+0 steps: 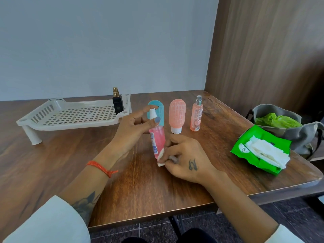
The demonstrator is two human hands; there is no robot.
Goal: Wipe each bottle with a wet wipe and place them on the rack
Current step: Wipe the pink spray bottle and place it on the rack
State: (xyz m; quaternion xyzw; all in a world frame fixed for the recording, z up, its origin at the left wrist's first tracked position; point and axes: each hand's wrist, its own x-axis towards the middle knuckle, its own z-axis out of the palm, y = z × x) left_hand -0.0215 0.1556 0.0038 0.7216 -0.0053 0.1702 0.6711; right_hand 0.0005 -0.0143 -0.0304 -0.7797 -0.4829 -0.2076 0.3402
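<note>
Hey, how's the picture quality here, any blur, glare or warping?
Head view: the right hand and its wet wipe are slightly motion-blurred; soft glare streaks the table beneath the hands; wide-angle warping bends the table edge and the rack; lighting is even, shadows faint.

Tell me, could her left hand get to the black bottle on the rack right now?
Probably not at once: the left hand grips the pink spray bottle. The path to the black bottle on the rack looks free otherwise.

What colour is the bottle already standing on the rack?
Black with a gold cap, seen in the head view.
</note>
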